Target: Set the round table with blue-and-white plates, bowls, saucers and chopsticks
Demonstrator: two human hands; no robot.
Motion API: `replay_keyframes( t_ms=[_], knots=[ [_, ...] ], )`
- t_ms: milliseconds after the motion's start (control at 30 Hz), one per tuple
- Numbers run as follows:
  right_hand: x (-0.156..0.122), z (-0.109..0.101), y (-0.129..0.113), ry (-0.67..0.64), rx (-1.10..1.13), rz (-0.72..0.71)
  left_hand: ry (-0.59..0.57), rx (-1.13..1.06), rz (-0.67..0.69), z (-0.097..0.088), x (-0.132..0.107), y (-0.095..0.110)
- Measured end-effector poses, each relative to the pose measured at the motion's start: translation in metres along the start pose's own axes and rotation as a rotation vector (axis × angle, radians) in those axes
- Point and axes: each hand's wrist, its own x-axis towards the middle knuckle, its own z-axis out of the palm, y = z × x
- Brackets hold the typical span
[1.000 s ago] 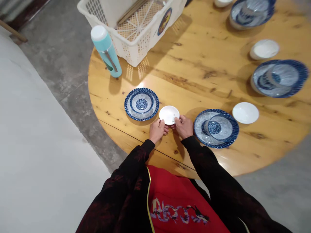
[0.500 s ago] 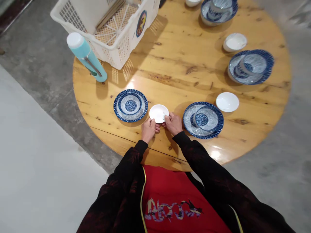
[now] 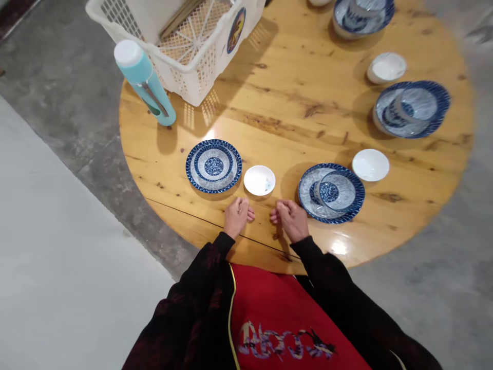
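A small white bowl [image 3: 259, 181] with a faint floral mark inside rests on the round wooden table. Just below its near edge is my left hand [image 3: 237, 217], fingers loosely curled and holding nothing. My right hand [image 3: 291, 220] lies to the lower right of that bowl, also curled and empty, apart from it. Left of the bowl stands a blue-and-white plate [image 3: 191, 177] with a patterned bowl [image 3: 214, 165] nested in its middle. Close to my right hand is another blue-and-white plate [image 3: 308, 191], carrying a tilted-looking patterned bowl [image 3: 344, 191].
A white plastic basket [image 3: 196, 82] and a light-blue bottle [image 3: 148, 87] occupy the table's far left. Along the right stand white bowls [image 3: 370, 165] and more blue-and-white plates [image 3: 439, 103] with bowls on them. The wooden table [image 3: 292, 113] has a rounded edge.
Both hands have let go of the small white bowl and drawn back toward me, the right one also shifting rightward. The bowl stays on the table. The whole view has shifted slightly.
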Motion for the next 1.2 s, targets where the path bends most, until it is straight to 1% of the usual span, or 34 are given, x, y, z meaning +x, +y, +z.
replay_keyframes(
  t_ms=[133, 200, 233, 300, 367, 400, 467, 533, 600, 667, 733, 800, 833, 900, 967, 1000, 1067, 1133, 1200],
  knots=[
    [-0.062, -0.006, 0.022, -0.028, 0.058, 0.101, -0.039, 0.012, 0.014, -0.007, -0.017, -0.010],
    [-0.085, -0.005, 0.027, -0.083, 0.065, 0.120, -0.038, 0.024, 0.005, -0.009, -0.026, -0.012],
    [-0.092, -0.006, 0.027, -0.123, 0.054, 0.103, -0.029, 0.033, 0.002, -0.010, -0.031, -0.012],
    [-0.099, -0.010, 0.023, -0.203, 0.003, 0.021, -0.005, 0.059, 0.008, -0.010, -0.043, -0.013],
    [-0.097, -0.020, 0.019, -0.227, -0.064, -0.081, 0.013, 0.104, 0.033, -0.008, -0.057, -0.012],
    [-0.095, -0.029, 0.017, -0.213, -0.088, -0.119, 0.015, 0.133, 0.046, -0.006, -0.064, -0.012],
    [-0.092, -0.050, 0.019, -0.160, -0.110, -0.147, 0.015, 0.200, 0.069, 0.002, -0.081, -0.010],
    [-0.091, -0.076, 0.029, -0.115, -0.103, -0.136, 0.019, 0.260, 0.082, 0.017, -0.100, -0.009],
    [-0.093, -0.107, 0.047, -0.095, -0.077, -0.117, 0.026, 0.301, 0.097, 0.042, -0.119, -0.008],
    [-0.099, -0.144, 0.069, -0.084, -0.047, -0.105, 0.016, 0.331, 0.116, 0.077, -0.139, -0.010],
    [-0.107, -0.187, 0.094, -0.065, -0.031, -0.089, -0.017, 0.352, 0.124, 0.121, -0.158, -0.015],
    [-0.118, -0.235, 0.122, -0.024, -0.028, -0.054, -0.079, 0.364, 0.116, 0.172, -0.174, -0.023],
    [-0.124, -0.259, 0.136, 0.008, -0.023, -0.026, -0.128, 0.375, 0.112, 0.198, -0.180, -0.028],
    [-0.139, -0.305, 0.164, 0.092, 0.001, 0.040, -0.278, 0.437, 0.120, 0.248, -0.192, -0.035],
    [-0.154, -0.346, 0.189, 0.190, 0.052, 0.110, -0.453, 0.549, 0.159, 0.292, -0.201, -0.038],
    [-0.161, -0.364, 0.199, 0.237, 0.079, 0.141, -0.525, 0.608, 0.187, 0.311, -0.204, -0.037],
    [-0.170, -0.393, 0.214, 0.307, 0.125, 0.184, -0.607, 0.709, 0.249, 0.342, -0.207, -0.033],
    [-0.171, -0.416, 0.221, 0.342, 0.149, 0.206, -0.621, 0.778, 0.297, 0.367, -0.207, -0.027],
    [-0.162, -0.435, 0.223, 0.353, 0.158, 0.204, -0.608, 0.823, 0.310, 0.388, -0.203, -0.022]
  ],
)
